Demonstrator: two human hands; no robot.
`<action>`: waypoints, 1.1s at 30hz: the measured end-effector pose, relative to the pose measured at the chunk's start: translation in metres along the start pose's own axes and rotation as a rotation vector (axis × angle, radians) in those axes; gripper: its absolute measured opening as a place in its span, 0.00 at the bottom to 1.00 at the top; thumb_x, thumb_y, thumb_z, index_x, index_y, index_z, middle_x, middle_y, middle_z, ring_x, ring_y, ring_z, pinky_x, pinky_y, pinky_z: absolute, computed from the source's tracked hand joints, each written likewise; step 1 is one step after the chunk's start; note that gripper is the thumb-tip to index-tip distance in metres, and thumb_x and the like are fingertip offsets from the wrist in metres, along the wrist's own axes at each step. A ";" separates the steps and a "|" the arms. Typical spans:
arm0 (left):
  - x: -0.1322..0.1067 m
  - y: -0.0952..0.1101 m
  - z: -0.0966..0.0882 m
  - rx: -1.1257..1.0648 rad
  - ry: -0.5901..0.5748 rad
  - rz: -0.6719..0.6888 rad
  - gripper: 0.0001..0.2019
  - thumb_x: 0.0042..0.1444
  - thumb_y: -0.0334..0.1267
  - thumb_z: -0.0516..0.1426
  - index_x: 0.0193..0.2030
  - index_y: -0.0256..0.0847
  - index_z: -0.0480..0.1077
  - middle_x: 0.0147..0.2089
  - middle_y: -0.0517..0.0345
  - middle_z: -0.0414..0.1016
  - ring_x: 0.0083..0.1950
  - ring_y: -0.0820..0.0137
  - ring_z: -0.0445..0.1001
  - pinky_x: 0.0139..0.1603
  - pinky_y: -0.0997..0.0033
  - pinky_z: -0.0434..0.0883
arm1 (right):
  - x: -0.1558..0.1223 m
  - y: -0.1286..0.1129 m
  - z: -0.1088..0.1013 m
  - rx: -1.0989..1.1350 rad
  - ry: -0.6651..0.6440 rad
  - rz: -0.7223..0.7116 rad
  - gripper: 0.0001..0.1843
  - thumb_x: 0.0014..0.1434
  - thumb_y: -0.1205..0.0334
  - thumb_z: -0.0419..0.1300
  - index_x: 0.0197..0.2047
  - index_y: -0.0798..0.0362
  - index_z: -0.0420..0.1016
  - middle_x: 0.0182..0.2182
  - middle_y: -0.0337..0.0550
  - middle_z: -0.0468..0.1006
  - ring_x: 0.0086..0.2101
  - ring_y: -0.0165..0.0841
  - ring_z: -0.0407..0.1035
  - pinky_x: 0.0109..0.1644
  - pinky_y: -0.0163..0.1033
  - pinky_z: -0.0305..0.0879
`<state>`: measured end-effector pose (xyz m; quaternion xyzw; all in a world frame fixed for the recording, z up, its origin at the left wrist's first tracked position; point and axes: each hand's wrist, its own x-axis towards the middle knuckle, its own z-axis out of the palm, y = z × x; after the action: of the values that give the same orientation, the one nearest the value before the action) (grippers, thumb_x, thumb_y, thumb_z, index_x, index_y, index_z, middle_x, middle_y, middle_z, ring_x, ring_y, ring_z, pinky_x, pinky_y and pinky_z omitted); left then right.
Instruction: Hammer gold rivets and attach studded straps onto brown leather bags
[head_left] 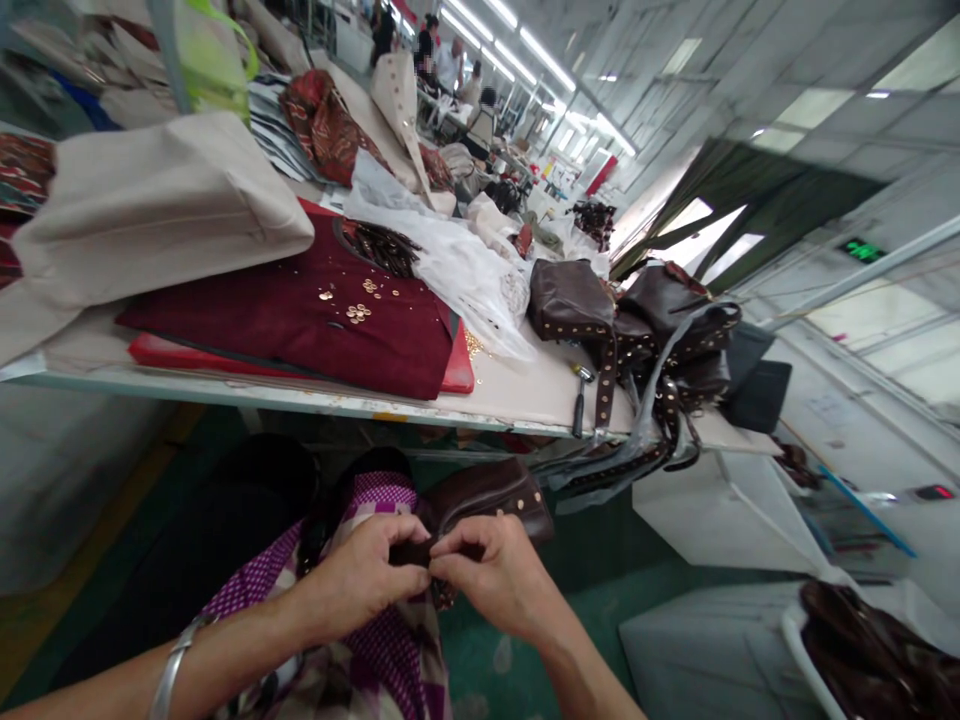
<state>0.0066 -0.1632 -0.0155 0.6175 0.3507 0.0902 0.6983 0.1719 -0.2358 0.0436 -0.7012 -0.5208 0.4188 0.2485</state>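
A dark brown leather bag (491, 490) with gold-coloured studs or eyelets along its edge lies across my lap. My left hand (375, 572) is closed, thumb and fingers pinching a dark brown part of it. Close beside, my right hand (491, 572) pinches the same part, and the fingertips of both hands nearly meet. Whatever small piece may sit between the fingertips is hidden. Past my hands, on the table, a maroon cloth pad (300, 325) carries loose gold rings (358, 313) and other tiny gold fittings.
The table edge (337, 405) runs just beyond my lap. On it are a hammer (579, 398), studded brown bags (574, 295), a white plastic bag (472, 270) and a beige fabric piece (172, 205). At lower right, a white tub (806, 650) holds brown leather. People work far back.
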 end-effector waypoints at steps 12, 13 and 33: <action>0.002 -0.015 0.004 -0.015 -0.011 0.039 0.16 0.39 0.43 0.55 0.34 0.38 0.71 0.32 0.61 0.69 0.37 0.67 0.68 0.37 0.72 0.61 | 0.001 0.000 0.003 0.078 -0.053 0.141 0.09 0.49 0.65 0.65 0.33 0.54 0.86 0.24 0.39 0.79 0.24 0.29 0.70 0.28 0.30 0.61; 0.003 -0.018 0.005 -0.011 -0.006 0.051 0.15 0.39 0.43 0.54 0.34 0.38 0.71 0.32 0.61 0.70 0.37 0.66 0.69 0.37 0.72 0.61 | 0.001 0.001 0.004 0.094 -0.053 0.151 0.09 0.49 0.65 0.65 0.34 0.54 0.85 0.24 0.39 0.78 0.23 0.29 0.70 0.28 0.31 0.62; -0.003 -0.005 0.007 0.050 -0.018 -0.017 0.15 0.37 0.41 0.54 0.34 0.38 0.70 0.34 0.58 0.71 0.41 0.62 0.70 0.37 0.70 0.61 | -0.008 0.025 -0.003 -0.271 0.079 -0.079 0.26 0.41 0.62 0.75 0.46 0.50 0.79 0.40 0.40 0.79 0.41 0.35 0.73 0.43 0.34 0.67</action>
<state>0.0068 -0.1712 -0.0189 0.6325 0.3518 0.0699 0.6865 0.1865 -0.2520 0.0277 -0.7232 -0.5896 0.3064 0.1882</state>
